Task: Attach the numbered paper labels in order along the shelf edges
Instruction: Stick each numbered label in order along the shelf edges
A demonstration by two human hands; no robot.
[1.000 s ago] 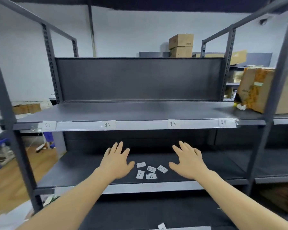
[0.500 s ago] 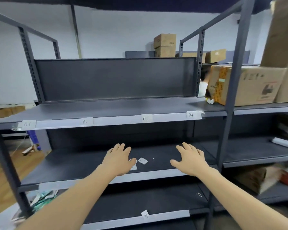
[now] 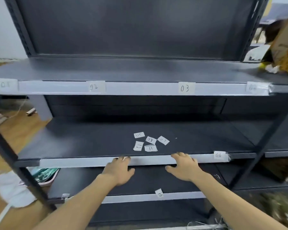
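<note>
Several loose paper labels lie in a small cluster on the dark middle shelf. Labels 01, 02, 03 and 04 are stuck along the upper shelf's white edge strip. Label 06 sits at the right end of the middle shelf's edge strip. Another label hangs on the lower shelf's edge. My left hand and my right hand are both spread, fingertips touching the middle edge strip, just in front of the loose labels. Neither holds anything.
A torn cardboard box stands on the upper shelf at the right. Dark metal uprights frame the shelf on both sides. A white cloth and a teal-patterned object lie low at the left. Wooden floor shows at the left.
The view has moved closer and tilted down. Both hands dropped from above the middle shelf to its front edge strip, fingers still spread.
</note>
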